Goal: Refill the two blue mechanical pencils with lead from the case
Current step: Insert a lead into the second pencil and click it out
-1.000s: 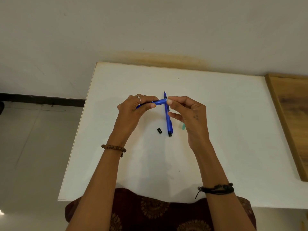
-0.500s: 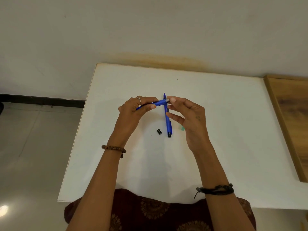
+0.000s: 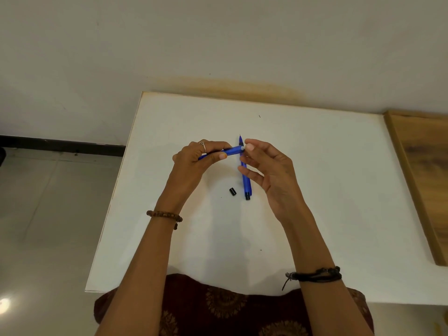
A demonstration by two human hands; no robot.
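Observation:
My left hand [image 3: 194, 161] grips one blue mechanical pencil [image 3: 231, 150] and holds it level above the table, back end pointing right. That end shows a small white eraser [image 3: 242, 148], uncapped. My right hand [image 3: 269, 170] pinches this white end between thumb and forefinger, its other fingers spread loosely. The second blue pencil [image 3: 246, 183] lies on the table below, tip pointing away, black cap nearest me. A loose black cap [image 3: 232, 191] lies just left of it. The lead case is hidden.
The white table [image 3: 327, 190] stands against a pale wall. A wooden board [image 3: 421, 170] borders its right side. The floor drops away to the left. A dark patterned cloth [image 3: 225, 309] covers my lap at the near edge.
My right hand has drawn slightly to the right, so the held pencil's white end now shows between the hands. The left hand and the pencil on the table stay put.

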